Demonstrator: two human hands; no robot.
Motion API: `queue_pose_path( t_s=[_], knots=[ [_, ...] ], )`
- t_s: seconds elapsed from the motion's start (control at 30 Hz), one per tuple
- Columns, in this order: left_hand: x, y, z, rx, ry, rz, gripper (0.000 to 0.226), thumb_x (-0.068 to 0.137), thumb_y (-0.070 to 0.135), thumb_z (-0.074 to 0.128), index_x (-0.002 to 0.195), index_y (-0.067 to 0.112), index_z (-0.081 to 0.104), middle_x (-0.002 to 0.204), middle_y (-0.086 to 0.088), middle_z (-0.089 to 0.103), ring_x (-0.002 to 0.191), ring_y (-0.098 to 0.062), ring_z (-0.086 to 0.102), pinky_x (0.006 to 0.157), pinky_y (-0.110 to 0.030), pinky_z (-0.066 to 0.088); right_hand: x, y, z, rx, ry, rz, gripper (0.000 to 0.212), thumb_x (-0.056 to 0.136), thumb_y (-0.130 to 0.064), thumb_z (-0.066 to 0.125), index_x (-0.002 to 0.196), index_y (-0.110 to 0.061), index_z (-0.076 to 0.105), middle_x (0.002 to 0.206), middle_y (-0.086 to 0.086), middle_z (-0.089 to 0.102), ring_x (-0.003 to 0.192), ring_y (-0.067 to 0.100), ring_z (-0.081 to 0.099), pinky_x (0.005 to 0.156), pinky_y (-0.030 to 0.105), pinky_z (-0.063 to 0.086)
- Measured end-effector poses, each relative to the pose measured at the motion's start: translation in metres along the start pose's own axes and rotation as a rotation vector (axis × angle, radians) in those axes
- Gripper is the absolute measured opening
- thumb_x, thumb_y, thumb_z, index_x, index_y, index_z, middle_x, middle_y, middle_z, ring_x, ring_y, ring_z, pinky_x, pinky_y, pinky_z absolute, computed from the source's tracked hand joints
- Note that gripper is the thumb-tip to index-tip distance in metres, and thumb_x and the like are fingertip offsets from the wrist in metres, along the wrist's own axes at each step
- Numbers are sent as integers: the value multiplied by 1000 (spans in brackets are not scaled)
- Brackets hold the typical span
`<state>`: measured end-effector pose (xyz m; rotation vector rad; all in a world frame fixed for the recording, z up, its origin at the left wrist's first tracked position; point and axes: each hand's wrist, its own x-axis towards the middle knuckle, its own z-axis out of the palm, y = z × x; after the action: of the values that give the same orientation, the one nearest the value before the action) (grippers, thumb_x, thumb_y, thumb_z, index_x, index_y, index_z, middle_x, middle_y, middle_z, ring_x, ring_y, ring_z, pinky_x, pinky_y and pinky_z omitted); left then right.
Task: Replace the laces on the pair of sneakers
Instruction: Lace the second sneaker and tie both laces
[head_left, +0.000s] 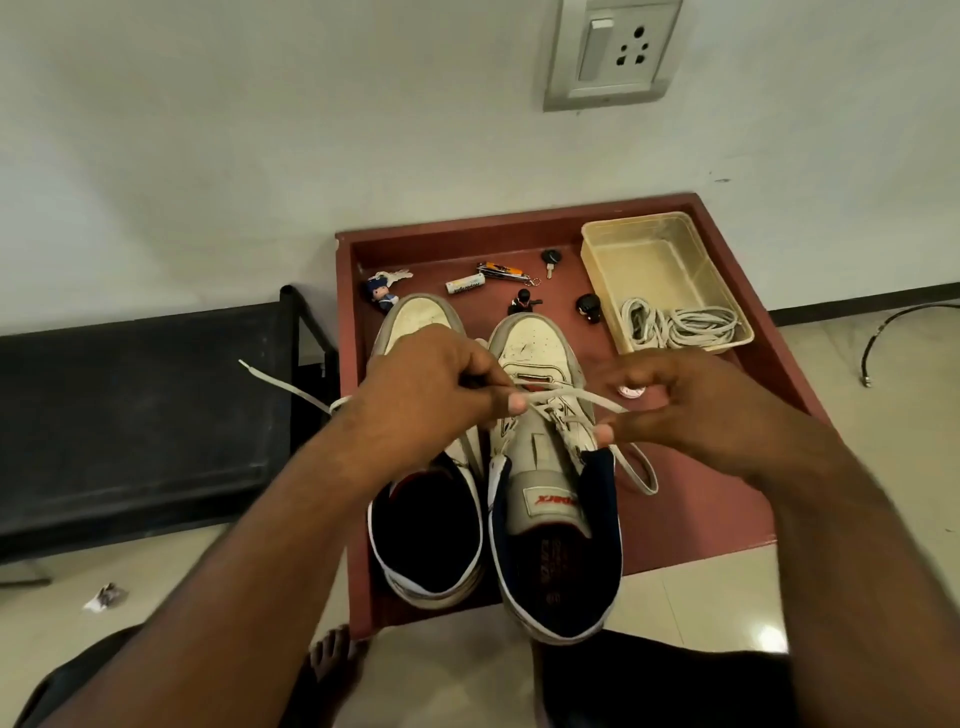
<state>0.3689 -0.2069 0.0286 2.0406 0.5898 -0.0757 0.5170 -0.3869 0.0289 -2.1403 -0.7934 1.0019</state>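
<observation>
both hands pinch a lace over the right sneaker
left hand (431, 384) and right hand (691, 400) grip the white lace (566, 397); the right sneaker (550, 467) and left sneaker (426, 519) point toes far, heels near, on a red tray (727, 493) on tiled floor (857, 571) by a white wall (260, 130).

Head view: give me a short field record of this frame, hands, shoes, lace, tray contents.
left hand: left hand pinches the white lace above the right sneaker
right hand: right hand pinches the same lace near the upper eyelets
right sneaker: right sneaker partly laced, toe away from the person
left sneaker: left sneaker beside it, mostly hidden by the left hand, lacing cannot be told
tray: red tray holds both sneakers
container: clear plastic container with coiled white laces
small items: battery, key
</observation>
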Motion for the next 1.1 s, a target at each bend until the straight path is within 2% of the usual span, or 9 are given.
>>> queue_pose_path(
  t_s=[0.07, 0.2, 0.3, 0.37, 0.5, 0.63, 0.77, 0.93, 1.1],
  knots=[
    [2, 1, 8, -8, 33, -14, 7, 80, 32, 78, 79, 26, 76, 65, 10, 71, 58, 4, 62, 70, -26, 48, 8, -9, 19, 82, -49, -48, 65, 68, -15, 85, 126, -35, 61, 110, -8, 70, 106, 5, 63, 95, 30, 46],
    [3, -3, 8, -97, 172, -32, 6, 80, 28, 79, 77, 24, 76, 66, 10, 72, 64, -4, 68, 72, -33, 54, 15, -14, 22, 145, 21, -113, 27, 70, -1, 82, 90, -18, 75, 73, 3, 73, 68, 11, 69, 71, 28, 53],
    [2, -2, 12, -101, 203, -22, 2, 81, 26, 78, 80, 26, 76, 68, 11, 73, 73, -11, 71, 86, -45, 55, 15, -12, 22, 116, 25, -96, 35, 69, -7, 84, 98, -23, 74, 84, -3, 74, 81, 10, 70, 78, 30, 55],
    [2, 2, 18, -155, 178, -32, 6, 83, 23, 77, 86, 22, 73, 66, 7, 73, 72, -21, 72, 82, -42, 56, 16, -14, 32, 167, 4, -92, 51, 69, -12, 85, 114, -29, 68, 93, -1, 74, 91, 11, 70, 84, 32, 55],
    [3, 6, 17, -291, 272, -50, 24, 81, 27, 78, 97, 16, 64, 66, 0, 74, 64, -15, 72, 59, -17, 51, 23, -15, 36, 330, 149, -155, 16, 76, -10, 80, 91, -12, 76, 80, 5, 75, 75, 14, 71, 72, 26, 55],
    [3, -4, 21, 82, 263, -76, 30, 78, 55, 71, 81, 25, 66, 68, 7, 69, 64, -3, 65, 68, -27, 55, 24, -5, 27, 310, 240, -86, 7, 78, -19, 78, 84, -15, 78, 78, -3, 75, 79, 11, 71, 84, 34, 55],
    [2, 1, 28, 353, 143, -189, 48, 71, 75, 63, 68, 27, 62, 64, 10, 64, 65, -5, 62, 87, -47, 52, 26, 0, 40, 173, 125, -31, 3, 81, -16, 76, 81, -15, 79, 71, -11, 74, 67, -2, 67, 73, 28, 54],
    [3, -2, 22, 382, 43, -248, 22, 81, 52, 69, 76, 31, 72, 64, 12, 67, 68, -6, 64, 90, -48, 51, 34, 8, 48, 117, 31, 18, 2, 79, -13, 77, 77, -12, 79, 73, -1, 74, 72, 16, 69, 72, 36, 57],
    [10, -9, 23, 332, 17, -277, 18, 89, 27, 63, 75, 28, 75, 63, 6, 68, 60, -13, 62, 80, -40, 55, 40, 12, 60, 107, 24, -9, 10, 79, -17, 78, 69, -18, 77, 63, -3, 68, 51, 0, 52, 58, 23, 43]
  ],
)
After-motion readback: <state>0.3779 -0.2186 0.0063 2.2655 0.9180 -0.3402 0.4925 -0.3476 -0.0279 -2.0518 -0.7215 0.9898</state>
